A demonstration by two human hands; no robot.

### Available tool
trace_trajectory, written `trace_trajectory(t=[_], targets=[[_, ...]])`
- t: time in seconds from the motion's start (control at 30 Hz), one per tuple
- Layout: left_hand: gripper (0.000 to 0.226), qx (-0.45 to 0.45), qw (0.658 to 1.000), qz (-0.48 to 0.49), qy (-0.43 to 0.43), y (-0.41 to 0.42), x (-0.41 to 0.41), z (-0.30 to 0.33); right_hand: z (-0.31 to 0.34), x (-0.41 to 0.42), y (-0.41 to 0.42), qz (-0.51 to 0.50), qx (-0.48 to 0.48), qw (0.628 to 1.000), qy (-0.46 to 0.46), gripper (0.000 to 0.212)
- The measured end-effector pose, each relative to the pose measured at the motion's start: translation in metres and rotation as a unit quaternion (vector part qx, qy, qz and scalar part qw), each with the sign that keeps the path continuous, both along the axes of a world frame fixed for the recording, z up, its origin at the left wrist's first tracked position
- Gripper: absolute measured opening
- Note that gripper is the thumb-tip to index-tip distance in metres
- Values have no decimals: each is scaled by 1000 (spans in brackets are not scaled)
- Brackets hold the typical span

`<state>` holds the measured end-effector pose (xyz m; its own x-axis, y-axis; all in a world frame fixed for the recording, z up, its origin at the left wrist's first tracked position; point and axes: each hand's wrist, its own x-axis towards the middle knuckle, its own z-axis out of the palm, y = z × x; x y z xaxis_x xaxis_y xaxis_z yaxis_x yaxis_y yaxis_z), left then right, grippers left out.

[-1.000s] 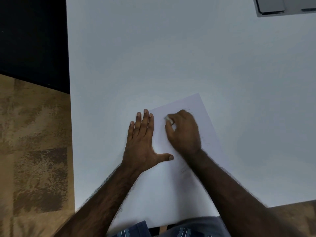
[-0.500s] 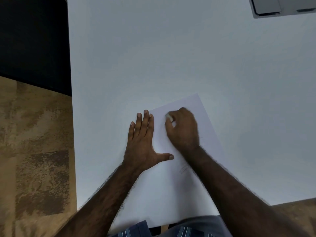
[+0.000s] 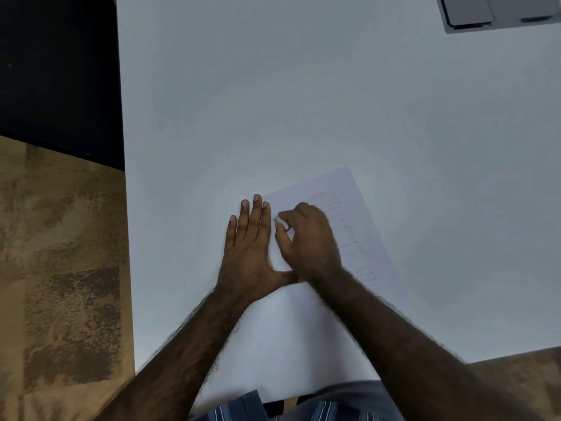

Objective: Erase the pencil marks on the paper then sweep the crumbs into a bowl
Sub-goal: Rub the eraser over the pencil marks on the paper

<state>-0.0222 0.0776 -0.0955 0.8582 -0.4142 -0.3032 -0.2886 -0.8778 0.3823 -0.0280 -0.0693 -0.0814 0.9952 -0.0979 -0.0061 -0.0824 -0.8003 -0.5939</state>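
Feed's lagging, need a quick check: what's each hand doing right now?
Left hand: open, flat, pressing down the paper.
Right hand: closed on a small white eraser, rubbing the paper.

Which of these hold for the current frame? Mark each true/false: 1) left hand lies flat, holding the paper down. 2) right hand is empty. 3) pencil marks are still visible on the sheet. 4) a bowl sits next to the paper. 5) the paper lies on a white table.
1) True. The left hand lies flat, fingers extended, on the left edge of the paper.
2) False. The right hand pinches a small white eraser at its fingertips.
3) True. Faint pencil marks show near the sheet's far right side.
4) False. No bowl is in view; only a grey device sits at the far right corner.
5) True. The sheet rests on the white table.
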Motion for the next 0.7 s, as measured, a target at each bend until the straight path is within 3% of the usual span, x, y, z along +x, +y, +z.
trace_trajectory(t=[0.17,0.23,0.37,0.43,0.6,0.7], targets=[[153,-2,1000,-3,13,1,-1,-1,0,25,-39,-154,-32,987,-16,13],[153,-2,1000,-1,9,1,-1,0,1,20,-30,-130,-28,991,-18,13],[150,-11,1000,-3,-7,0,-1,0,0,-9,-2,23,-10,1000,-6,5],[151,-4,1000,-6,0,1,-1,-1,-2,-3,-16,0,-21,1000,-13,6],[151,-13,1000,-7,7,2,-2,-3,2,20,-54,-165,-47,985,-22,8],[150,-6,1000,-6,1,2,-1,-3,3,9,-29,-93,-32,995,-16,9]])
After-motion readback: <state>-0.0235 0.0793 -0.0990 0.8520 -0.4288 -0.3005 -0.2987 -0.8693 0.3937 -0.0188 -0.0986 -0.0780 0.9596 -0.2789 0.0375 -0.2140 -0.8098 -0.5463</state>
